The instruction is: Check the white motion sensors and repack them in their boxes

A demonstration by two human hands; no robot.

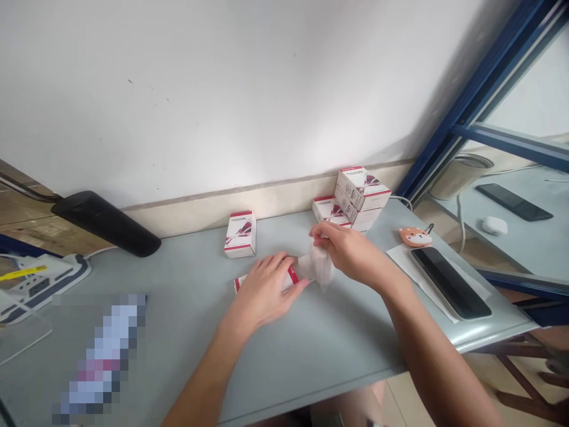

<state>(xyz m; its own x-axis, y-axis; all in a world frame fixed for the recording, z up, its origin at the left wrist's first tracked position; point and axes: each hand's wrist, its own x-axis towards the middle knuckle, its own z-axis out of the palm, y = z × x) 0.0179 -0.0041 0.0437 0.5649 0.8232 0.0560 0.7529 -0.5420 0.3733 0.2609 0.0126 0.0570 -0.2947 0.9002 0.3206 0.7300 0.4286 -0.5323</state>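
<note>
My left hand (262,290) lies over a small white carton with red edges (288,283), its thumb and fingers gripping the sides. That carton is flat on the grey table, its right end open with a white flap out; much of it is hidden under the hand. At this end, my right hand (351,252) pinches the top of a whitish translucent bag (320,270). What the bag contains, if anything, I cannot make out. A similar carton (240,235) stands behind my left hand. More cartons (362,190) are stacked against the wall, beyond my right hand.
On the right, a phone (450,283) rests on white paper (400,261), near an orange animal-shaped case (414,238). A long black object (105,222) and a power strip (42,287) are at left, with a pixelated item (104,350) in front. A blue-framed glass pane (511,196) borders the right.
</note>
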